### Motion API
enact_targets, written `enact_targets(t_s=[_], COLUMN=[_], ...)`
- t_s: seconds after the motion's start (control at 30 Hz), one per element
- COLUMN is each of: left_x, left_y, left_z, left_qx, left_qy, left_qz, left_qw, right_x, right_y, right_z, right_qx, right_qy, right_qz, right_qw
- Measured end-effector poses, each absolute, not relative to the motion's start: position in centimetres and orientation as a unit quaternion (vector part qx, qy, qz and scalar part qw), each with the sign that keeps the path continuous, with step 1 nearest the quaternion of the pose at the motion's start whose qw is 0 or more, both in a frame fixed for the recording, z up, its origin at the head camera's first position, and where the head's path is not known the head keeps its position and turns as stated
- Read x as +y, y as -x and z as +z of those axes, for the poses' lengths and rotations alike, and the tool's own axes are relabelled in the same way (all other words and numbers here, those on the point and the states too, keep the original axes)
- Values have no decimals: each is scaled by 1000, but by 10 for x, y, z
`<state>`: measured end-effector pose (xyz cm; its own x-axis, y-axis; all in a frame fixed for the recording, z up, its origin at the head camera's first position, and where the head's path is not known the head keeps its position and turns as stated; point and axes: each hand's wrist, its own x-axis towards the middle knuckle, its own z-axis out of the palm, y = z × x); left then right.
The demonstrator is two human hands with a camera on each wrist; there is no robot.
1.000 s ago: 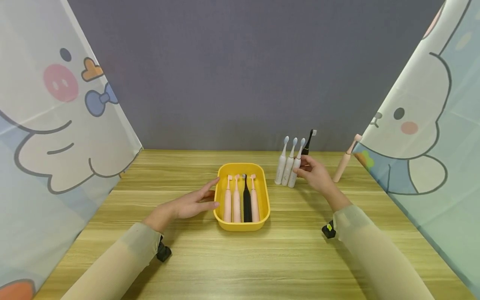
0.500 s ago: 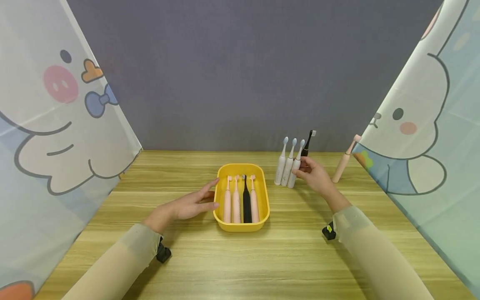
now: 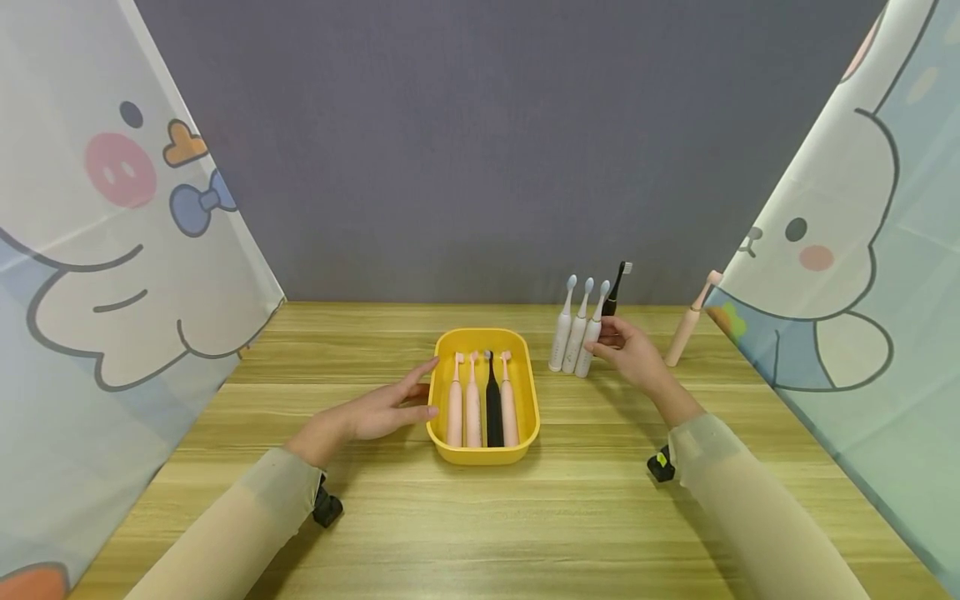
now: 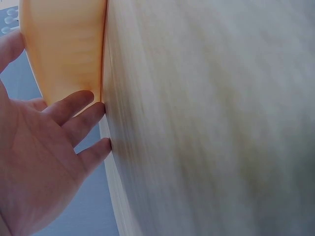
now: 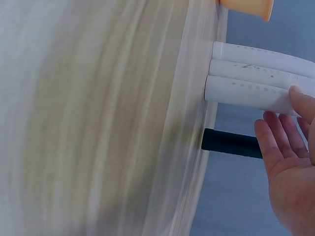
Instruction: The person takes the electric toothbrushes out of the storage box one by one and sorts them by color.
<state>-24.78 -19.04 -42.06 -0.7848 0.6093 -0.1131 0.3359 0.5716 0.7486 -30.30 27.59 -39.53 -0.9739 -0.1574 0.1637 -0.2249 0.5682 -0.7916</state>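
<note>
Three white electric toothbrushes with pale blue heads stand upright side by side on the table. My right hand [image 3: 630, 354] pinches the rightmost white electric toothbrush [image 3: 589, 343], thumb in front and fingers behind; its base rests on the table in the right wrist view. Just behind that hand stands a black electric toothbrush [image 5: 231, 141], apart from the white ones. My left hand [image 3: 378, 410] touches the left side of a yellow tray [image 3: 534, 400] with fingers extended, also seen against the tray wall [image 4: 69, 49]. Inside lie pink toothbrushes [image 3: 455, 412] and one black toothbrush [image 3: 493, 412].
A pink electric toothbrush [image 3: 682, 335] stands by itself to the right of my right hand. The wood-grain table [image 3: 480, 525] meets a grey back panel [image 3: 465, 167]. Cartoon-printed curtains [image 3: 840, 275] border both sides.
Both hands stay almost where they were. The toothbrushes and the tray keep their places, with only a tiny shift of the whole head view.
</note>
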Motion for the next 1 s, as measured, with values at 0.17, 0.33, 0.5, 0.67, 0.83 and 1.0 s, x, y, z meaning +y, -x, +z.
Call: enact_targets(t_s=[0.17, 0.33, 0.5, 0.67, 0.83, 1.0], left_x=[-190, -191, -191, -191, -190, -190], left_y=[248, 248, 249, 248, 248, 248], left_z=[-421, -420, -421, -421, -421, -421], left_qx=[868, 867, 866, 865, 864, 867], left_qy=[-269, -272, -273, -274, -275, -267], left_qz=[374, 375, 376, 379, 380, 378], left_qw=[183, 185, 184, 182, 182, 184], right_x=[282, 288, 296, 303, 306, 299], right_y=[300, 293, 283, 275, 267, 259], right_z=[-395, -392, -393, -395, -397, -395], right_qx=[-879, -875, -869, -864, -870, -871], right_qy=[-116, -128, -140, -162, -164, -168], right_qz=[461, 464, 471, 472, 463, 459], right_qw=[38, 47, 60, 68, 55, 41])
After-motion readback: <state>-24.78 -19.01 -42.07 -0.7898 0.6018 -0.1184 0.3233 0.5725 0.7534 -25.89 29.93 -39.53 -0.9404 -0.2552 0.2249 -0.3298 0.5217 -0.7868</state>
